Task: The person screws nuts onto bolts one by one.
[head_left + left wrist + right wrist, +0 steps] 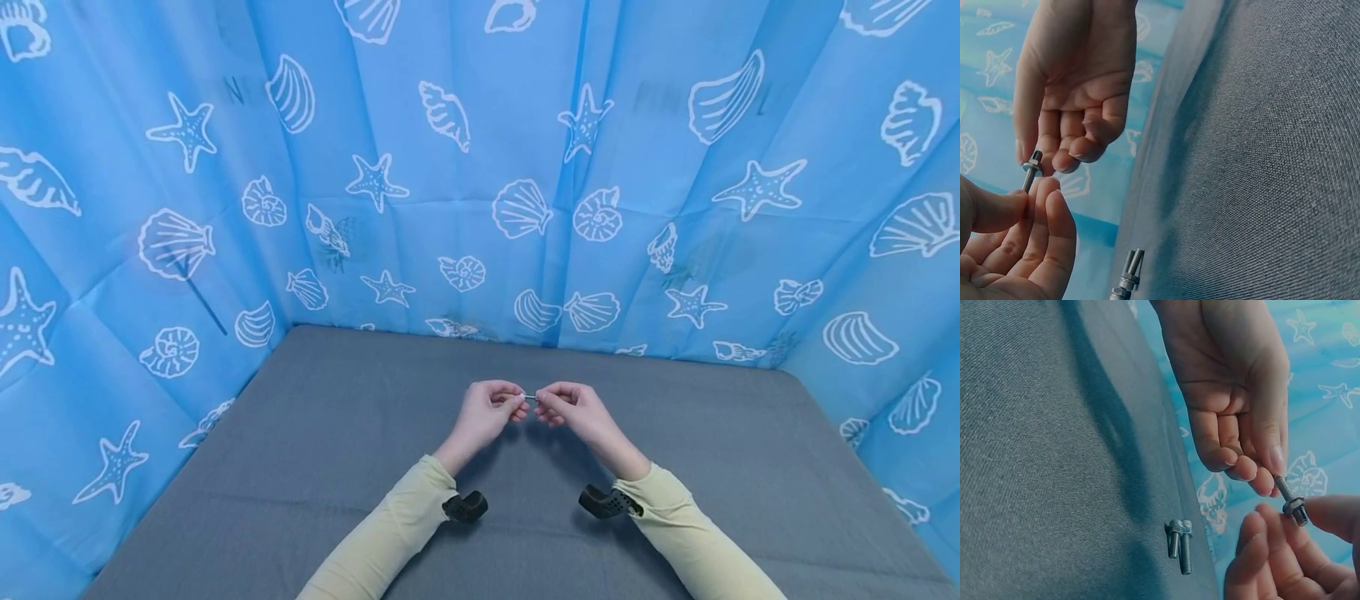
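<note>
Between the two hands is a metal bolt [530, 397] with a threaded shank. My left hand [486, 412] pinches it by one end between thumb and fingers, hiding its head. Near the other end a nut [1295, 504] sits on the thread, with what looks like a washer [1032, 169] against it. My right hand [581, 410] has its thumb and fingertips at this nut, pinching it from the sides. In the right wrist view the threaded tip sticks out past the nut. The remaining fingers of both hands are loosely curled.
Loose bolts [1185, 547] lie together on the grey cloth-covered table [345, 433], beyond the hands; the head view does not show them. A blue curtain [480, 167] with white shell prints surrounds the table's back and sides. Black straps [465, 507] are on both wrists.
</note>
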Demonstrator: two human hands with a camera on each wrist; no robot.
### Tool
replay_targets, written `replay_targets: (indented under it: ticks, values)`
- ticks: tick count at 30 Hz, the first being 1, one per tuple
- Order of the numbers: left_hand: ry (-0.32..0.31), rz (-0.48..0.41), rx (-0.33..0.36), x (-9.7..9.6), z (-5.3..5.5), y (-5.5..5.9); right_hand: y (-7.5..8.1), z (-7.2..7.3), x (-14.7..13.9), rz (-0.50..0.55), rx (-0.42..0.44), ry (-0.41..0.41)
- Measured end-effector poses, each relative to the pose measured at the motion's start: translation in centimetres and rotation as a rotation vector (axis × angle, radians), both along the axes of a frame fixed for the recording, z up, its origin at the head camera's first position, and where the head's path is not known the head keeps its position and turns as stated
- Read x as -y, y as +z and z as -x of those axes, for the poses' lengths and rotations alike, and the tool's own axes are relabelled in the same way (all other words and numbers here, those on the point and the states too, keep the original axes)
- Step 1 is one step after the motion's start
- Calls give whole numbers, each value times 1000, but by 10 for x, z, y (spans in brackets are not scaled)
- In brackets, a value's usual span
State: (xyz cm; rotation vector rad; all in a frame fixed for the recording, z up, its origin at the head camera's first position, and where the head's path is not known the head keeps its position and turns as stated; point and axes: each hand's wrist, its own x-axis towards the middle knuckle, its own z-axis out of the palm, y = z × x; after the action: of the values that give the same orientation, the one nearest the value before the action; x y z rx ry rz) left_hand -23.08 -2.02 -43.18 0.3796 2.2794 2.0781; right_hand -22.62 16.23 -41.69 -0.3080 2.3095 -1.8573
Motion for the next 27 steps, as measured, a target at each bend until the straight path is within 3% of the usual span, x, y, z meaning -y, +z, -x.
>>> replay_targets:
  ticks: [4,10,15,18,21,25,27]
  values:
    - [2,-10,-4,0,0,-2,1,-1,0,23,16,4]
    - [-1,-9,-6,0,1,-3,1,-3,0,21,-28,16]
    - [-8,-10,-18,-1,1,-4,-3,0,1,-8,19,9]
    - [-8,-16,-21,-2,1,-5,-4,0,2,27,47,15]
    - [-9,-6,-27,-1,-7,7,-3,-1,0,63,13,32]
    - [-9,-9,-28,0,-6,8,-3,-1,-1,61,-38,50]
    - [-9,-15,-25,0,-2,2,-3,0,0,38,-33,36]
